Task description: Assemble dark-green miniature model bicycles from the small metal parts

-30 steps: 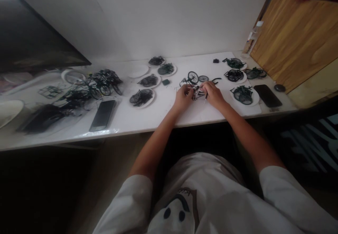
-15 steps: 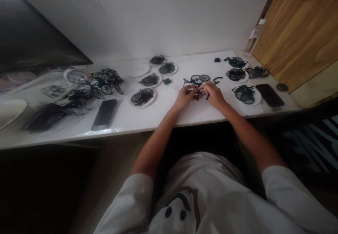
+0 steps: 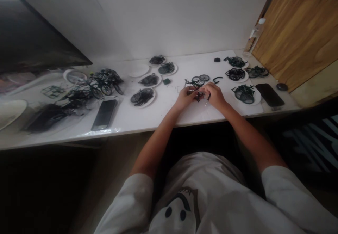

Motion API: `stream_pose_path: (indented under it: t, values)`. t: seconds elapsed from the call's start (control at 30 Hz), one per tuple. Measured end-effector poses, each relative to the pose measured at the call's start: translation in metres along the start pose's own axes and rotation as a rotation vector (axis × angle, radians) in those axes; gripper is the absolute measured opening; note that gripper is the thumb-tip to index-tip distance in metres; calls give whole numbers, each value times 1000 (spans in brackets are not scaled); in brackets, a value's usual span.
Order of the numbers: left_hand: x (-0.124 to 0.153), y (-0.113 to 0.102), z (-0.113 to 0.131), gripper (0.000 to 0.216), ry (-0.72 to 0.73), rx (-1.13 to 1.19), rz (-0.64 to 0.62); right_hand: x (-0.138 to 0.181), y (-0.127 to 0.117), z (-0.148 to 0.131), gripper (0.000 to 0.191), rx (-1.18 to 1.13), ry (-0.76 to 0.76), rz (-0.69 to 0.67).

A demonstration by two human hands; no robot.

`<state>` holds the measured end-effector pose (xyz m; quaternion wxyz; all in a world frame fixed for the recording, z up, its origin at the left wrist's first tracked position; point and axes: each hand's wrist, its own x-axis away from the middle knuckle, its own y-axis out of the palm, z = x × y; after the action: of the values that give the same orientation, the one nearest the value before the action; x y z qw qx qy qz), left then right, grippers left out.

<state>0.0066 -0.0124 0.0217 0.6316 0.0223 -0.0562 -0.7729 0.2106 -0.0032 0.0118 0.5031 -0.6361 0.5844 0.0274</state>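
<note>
Along a pale wall, a white table (image 3: 126,123) is filled from side to side, with a wooden board (image 3: 298,38) leaned at its far right. Toward the left, a cluster of dark model bicycles (image 3: 105,81) is crowded together. White plates heaped with dark parts are set out on both sides, among them a near left plate (image 3: 152,102) and a near right plate (image 3: 257,98); a phone is laid beyond each group, one light-rimmed (image 3: 104,114), one black (image 3: 269,95). Between the plates, the left hand (image 3: 185,98) and right hand (image 3: 213,93) are held close together. By the left, a small dark bicycle (image 3: 197,81) is clasped between thumb and fingers; its lower frame is partly hidden. Within the right, a slim tool (image 3: 208,99) is kept, shaft slanted down, fingertips brought to the frame; whether they touch it cannot be told. Just beyond, a loose wheel (image 3: 204,77) and a curved piece (image 3: 217,79) are left lying. The bicycle is judged light, stiff and rather fragile, so it is best gripped by the frame's middle, with thin spokes left unpressed.
</note>
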Motion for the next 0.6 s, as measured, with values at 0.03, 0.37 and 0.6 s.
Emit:
stream_pose_path:
  t: [0.03, 0.37, 0.6]
  values:
    - [0, 0, -1, 19, 1, -2, -7, -1, 0, -1, 34, 7, 18, 12]
    - [-3, -5, -8, 31, 68, 9, -77, -3, -2, -4, 42, 27, 88, 64]
    - [-3, -4, -6, 39, 78, 13, -70, -4, -4, -8, 41, 142, 79, -9]
